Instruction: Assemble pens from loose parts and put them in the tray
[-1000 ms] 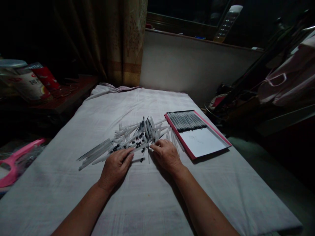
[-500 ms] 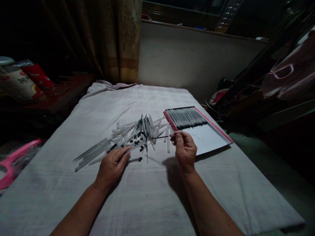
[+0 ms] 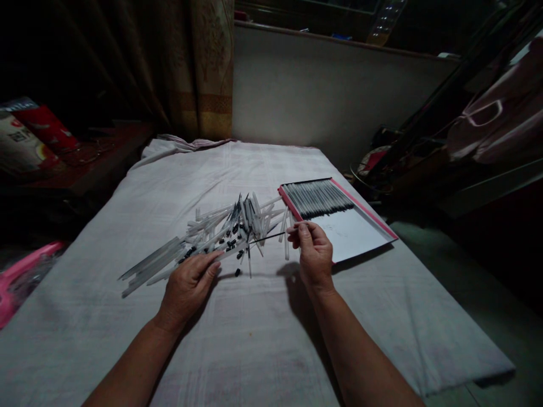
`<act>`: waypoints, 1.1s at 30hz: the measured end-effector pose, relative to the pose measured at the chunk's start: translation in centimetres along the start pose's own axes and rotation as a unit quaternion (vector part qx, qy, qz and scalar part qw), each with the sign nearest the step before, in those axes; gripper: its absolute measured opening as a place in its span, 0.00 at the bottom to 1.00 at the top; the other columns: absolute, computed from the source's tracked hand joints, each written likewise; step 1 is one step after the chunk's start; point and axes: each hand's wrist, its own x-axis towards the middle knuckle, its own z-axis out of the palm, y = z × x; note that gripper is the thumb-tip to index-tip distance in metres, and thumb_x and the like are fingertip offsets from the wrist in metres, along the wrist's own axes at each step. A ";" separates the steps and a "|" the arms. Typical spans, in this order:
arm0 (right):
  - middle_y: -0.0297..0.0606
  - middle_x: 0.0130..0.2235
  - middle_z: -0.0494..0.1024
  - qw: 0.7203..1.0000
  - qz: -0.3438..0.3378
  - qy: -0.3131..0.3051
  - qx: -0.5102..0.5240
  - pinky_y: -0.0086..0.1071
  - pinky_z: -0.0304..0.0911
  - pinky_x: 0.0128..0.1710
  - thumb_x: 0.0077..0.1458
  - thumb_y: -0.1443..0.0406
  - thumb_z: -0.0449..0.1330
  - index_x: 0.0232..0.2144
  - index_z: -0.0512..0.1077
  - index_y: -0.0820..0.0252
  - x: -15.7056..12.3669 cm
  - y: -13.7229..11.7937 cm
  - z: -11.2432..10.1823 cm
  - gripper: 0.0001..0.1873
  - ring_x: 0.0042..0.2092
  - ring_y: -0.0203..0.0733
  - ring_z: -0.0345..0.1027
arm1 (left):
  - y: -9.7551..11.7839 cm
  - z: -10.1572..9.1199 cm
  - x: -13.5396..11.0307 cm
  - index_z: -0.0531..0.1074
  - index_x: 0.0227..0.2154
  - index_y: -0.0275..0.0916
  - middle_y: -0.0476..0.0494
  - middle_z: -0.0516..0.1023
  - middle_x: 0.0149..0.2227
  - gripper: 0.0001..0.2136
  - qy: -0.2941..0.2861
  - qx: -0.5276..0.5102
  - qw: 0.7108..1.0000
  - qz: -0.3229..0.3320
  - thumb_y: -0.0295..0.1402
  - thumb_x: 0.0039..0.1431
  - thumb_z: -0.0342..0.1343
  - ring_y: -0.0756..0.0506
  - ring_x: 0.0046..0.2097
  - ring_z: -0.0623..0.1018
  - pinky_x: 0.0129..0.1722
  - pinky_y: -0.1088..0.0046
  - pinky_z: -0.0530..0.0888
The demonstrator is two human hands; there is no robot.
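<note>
My left hand (image 3: 186,285) is closed on a translucent white pen barrel (image 3: 233,250) that points right. Between the pinched fingertips of my right hand (image 3: 314,254) is a thin dark pen refill (image 3: 269,237), its left end at or very near the barrel's right end; I cannot tell whether it is inside. Just beyond both hands lies a loose pile of clear barrels (image 3: 212,223) and dark-tipped refills (image 3: 245,212). Small black plugs (image 3: 237,272) are scattered in front of it. More long barrels (image 3: 153,263) lie to the left.
A shallow pink-edged box lid (image 3: 369,237) stands behind my right hand, with a row of pens (image 3: 318,198) in it. A pale cloth (image 3: 250,350) covers the table. Jars and packets (image 3: 29,138) are at far left, near a pink plastic item (image 3: 21,271).
The refill's left end has come closer to the barrel's right end. The whole view has shifted slightly; both hands keep their hold.
</note>
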 end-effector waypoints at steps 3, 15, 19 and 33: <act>0.37 0.27 0.80 1.000 0.012 -0.009 0.013 0.27 0.60 0.22 0.52 0.53 0.63 0.29 0.72 0.59 0.0 0.1 0.1 0.15 0.25 0.35 0.69 | 0.0 0.0 0.0 0.79 0.44 0.41 0.44 0.84 0.39 0.14 -0.002 -0.004 1.000 0.002 0.41 0.66 0.51 0.45 0.39 0.82 0.40 0.70 0.78; 0.37 0.26 0.80 0.999 0.031 0.007 0.029 0.26 0.59 0.22 0.51 0.53 0.63 0.29 0.72 0.60 0.3 0.1 -0.2 0.16 0.23 0.34 0.68 | 0.1 0.0 0.0 0.79 0.44 0.42 0.43 0.84 0.40 0.16 -0.019 -0.011 0.999 -0.033 0.44 0.65 0.50 0.44 0.40 0.82 0.42 0.68 0.78; 0.37 0.26 0.81 0.999 0.041 0.004 0.030 0.26 0.59 0.22 0.50 0.53 0.63 0.29 0.73 0.60 0.2 0.2 -0.1 0.16 0.23 0.34 0.68 | 0.3 -0.1 0.0 0.79 0.43 0.42 0.43 0.84 0.40 0.16 -0.016 -0.009 0.999 -0.026 0.43 0.66 0.50 0.44 0.40 0.82 0.42 0.68 0.78; 0.37 0.26 0.80 0.999 0.028 0.003 0.025 0.27 0.59 0.22 0.51 0.53 0.63 0.29 0.73 0.60 0.2 0.1 -0.2 0.15 0.24 0.34 0.69 | 0.2 -0.1 0.1 0.79 0.44 0.42 0.43 0.84 0.39 0.15 -0.014 0.009 1.000 -0.006 0.42 0.66 0.50 0.44 0.39 0.82 0.40 0.69 0.78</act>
